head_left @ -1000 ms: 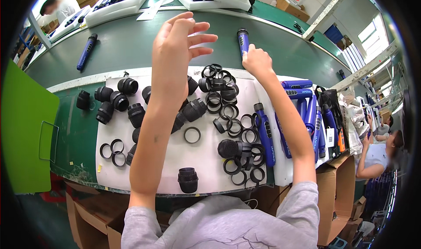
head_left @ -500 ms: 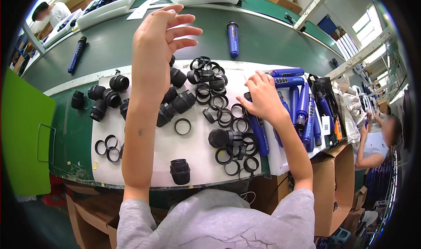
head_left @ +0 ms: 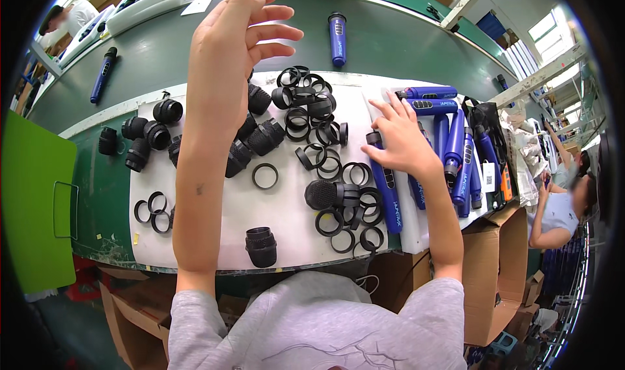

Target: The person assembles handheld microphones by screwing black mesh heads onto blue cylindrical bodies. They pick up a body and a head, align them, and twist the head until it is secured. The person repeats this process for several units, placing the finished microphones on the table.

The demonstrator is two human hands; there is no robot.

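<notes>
My left hand (head_left: 224, 51) is raised over the far side of the white work sheet, fingers spread and nothing in them. Its forearm hides part of a cluster of black microphone heads (head_left: 265, 137). My right hand (head_left: 407, 139) hovers at the right with fingers apart. Its thumb is near the top of a blue microphone body (head_left: 388, 197); I cannot tell whether it touches. More blue microphone bodies (head_left: 454, 139) lie just right of that hand. Black rings (head_left: 297, 124) are heaped between my two hands, and a microphone head with a round grille (head_left: 321, 195) rests among the nearer ones.
A single black microphone head (head_left: 261, 247) stands near the front edge. Beyond the sheet, two blue microphones (head_left: 338, 39) are apart on the grey-green belt. A green panel (head_left: 39, 204) is at the left, cardboard boxes (head_left: 478, 275) below right. Other people sit farther off.
My right hand's fingers have spread and reach farther forward. My left hand stays raised with its fingers apart. The whole view has shifted slightly.
</notes>
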